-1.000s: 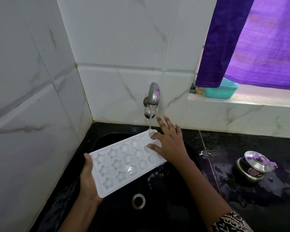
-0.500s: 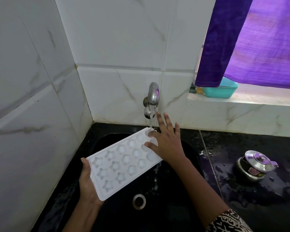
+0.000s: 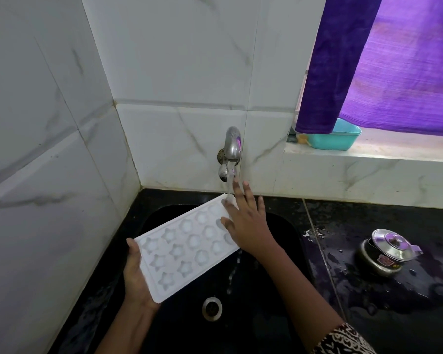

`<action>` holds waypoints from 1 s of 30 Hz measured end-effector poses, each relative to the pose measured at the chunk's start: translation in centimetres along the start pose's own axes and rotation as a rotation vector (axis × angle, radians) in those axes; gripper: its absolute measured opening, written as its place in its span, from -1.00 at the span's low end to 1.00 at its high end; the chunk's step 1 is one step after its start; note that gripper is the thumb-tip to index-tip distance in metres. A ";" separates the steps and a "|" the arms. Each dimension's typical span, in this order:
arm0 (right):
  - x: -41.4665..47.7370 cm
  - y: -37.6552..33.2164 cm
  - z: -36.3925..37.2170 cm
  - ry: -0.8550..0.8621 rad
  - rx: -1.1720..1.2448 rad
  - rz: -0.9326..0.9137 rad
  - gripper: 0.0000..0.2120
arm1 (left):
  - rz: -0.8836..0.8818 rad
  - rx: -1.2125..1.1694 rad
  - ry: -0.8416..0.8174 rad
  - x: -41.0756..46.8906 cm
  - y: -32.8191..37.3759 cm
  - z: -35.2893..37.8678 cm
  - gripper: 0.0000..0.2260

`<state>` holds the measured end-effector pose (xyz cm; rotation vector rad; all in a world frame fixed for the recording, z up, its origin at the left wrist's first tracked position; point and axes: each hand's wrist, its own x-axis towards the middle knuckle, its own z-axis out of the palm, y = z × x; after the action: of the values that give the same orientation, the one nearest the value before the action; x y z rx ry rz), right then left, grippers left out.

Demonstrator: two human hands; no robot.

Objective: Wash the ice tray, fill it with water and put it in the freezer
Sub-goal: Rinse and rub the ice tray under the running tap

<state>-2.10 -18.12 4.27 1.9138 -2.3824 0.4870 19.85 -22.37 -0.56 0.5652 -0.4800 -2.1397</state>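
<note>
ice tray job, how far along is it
Early, still the washing step. Done: the tap is running and the ice tray is under it, over the black sink. In hand: the left hand holds the tray's near end, tilted so water spills off, while the right hand lies flat on its far end. Left: filling it level and putting it in the freezer, which isn't in view.

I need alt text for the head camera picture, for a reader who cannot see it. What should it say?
A person holds a white ice tray tilted over a black sink, its far end under the running tap. The left hand grips the near end; the right hand lies flat on the far end. A lidded steel pot stands on the wet counter at right.
</note>
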 end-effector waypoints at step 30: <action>-0.1 -0.5 0.7 0.146 0.057 0.035 -0.64 | -0.093 -0.137 -0.099 0.3 0.9 -1.3 -0.30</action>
<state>-1.52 -18.32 3.65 1.7930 -2.3366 0.6790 20.96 -23.29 -1.19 0.4130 -0.3634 -2.2770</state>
